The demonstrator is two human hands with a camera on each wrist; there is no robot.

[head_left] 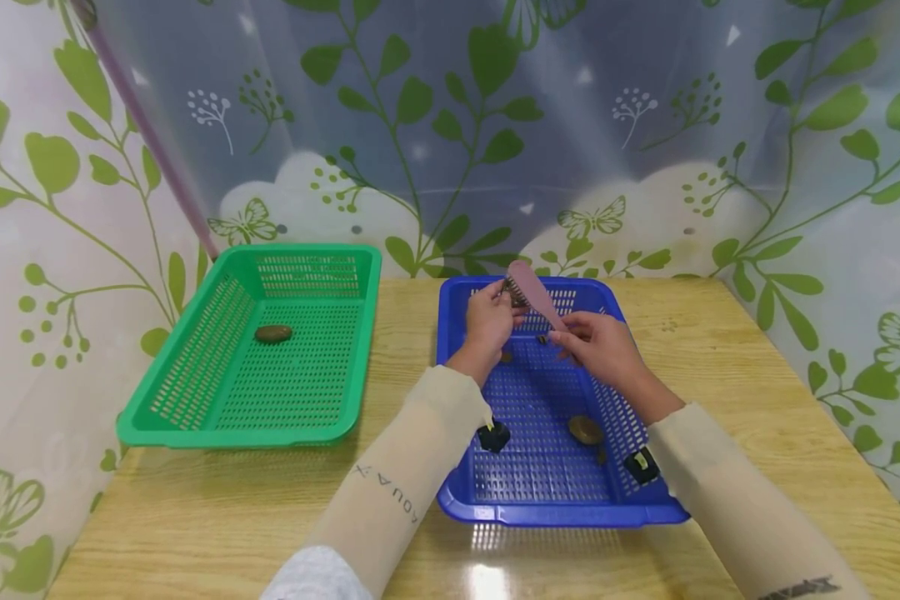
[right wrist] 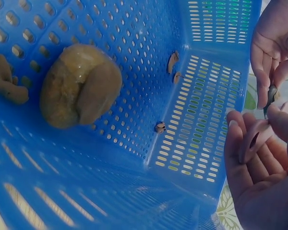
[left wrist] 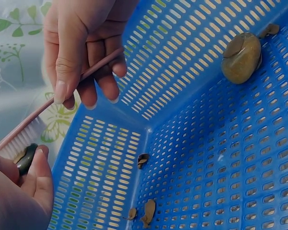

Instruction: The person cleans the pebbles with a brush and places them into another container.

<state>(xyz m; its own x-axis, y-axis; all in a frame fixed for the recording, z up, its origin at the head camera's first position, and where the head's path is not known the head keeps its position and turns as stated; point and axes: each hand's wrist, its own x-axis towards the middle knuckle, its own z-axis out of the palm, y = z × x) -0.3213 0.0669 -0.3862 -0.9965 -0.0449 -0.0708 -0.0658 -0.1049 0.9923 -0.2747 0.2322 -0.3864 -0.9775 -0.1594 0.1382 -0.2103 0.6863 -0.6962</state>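
Above the far end of a blue basket (head_left: 562, 515), my left hand (head_left: 489, 321) pinches a small dark green stone (left wrist: 26, 160) between thumb and fingers. A brown smear shows on that stone. My right hand (head_left: 603, 346) holds the handle of a pink brush (head_left: 534, 293), thumb on one side and fingers on the other. White bristles (left wrist: 23, 142) point toward the left hand, right at the stone's upper side in the left wrist view. A larger stone (right wrist: 62, 96) with brown mud-like patches lies in the basket below.
Brown flakes (left wrist: 149, 211) are scattered on the blue basket's floor, and a curved brown piece (right wrist: 9, 81) lies beside the large stone. To the left on the wooden table (head_left: 690, 333) stands a green basket (head_left: 251, 437) with a brown oval stone (head_left: 273, 333) in it.
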